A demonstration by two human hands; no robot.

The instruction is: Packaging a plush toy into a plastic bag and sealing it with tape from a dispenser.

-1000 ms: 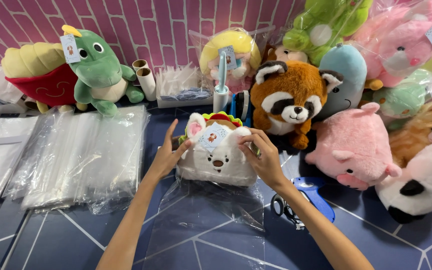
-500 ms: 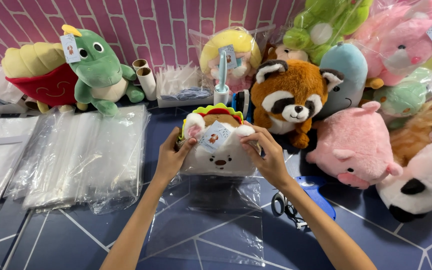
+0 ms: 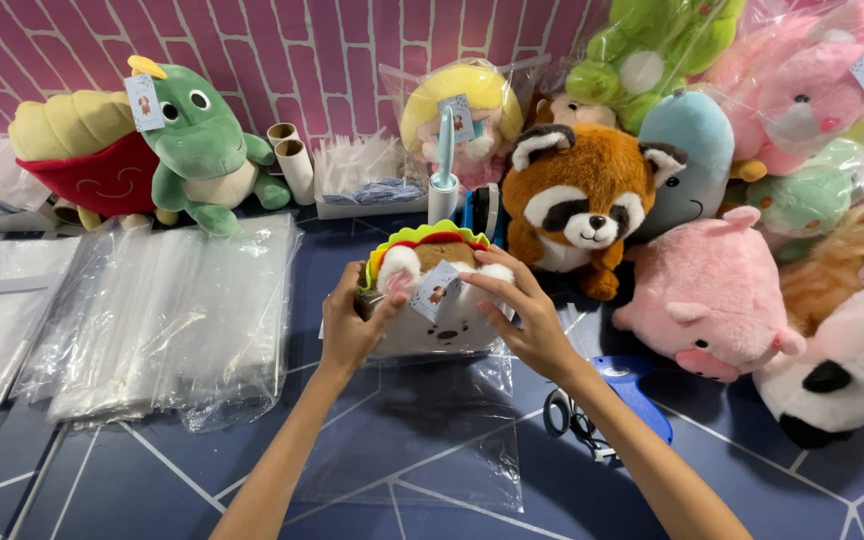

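Both hands clasp a small taco-shaped plush toy point(image 3: 432, 290) at the middle of the dark blue table point(image 3: 152, 480): the left hand point(image 3: 352, 325) grips its left side, the right hand point(image 3: 522, 320) its right side and paper tag. The toy sits at the far end of a clear plastic bag point(image 3: 412, 440). A stack of clear bags point(image 3: 152, 310) lies to the left, and a red panda plush point(image 3: 582, 205) stands just beyond.

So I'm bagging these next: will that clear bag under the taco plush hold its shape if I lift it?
Probably not: the clear bag lies flat, wrinkled and thin, so it likely droops. Its glossy film looks slippery, and it seems light enough to slide easily.
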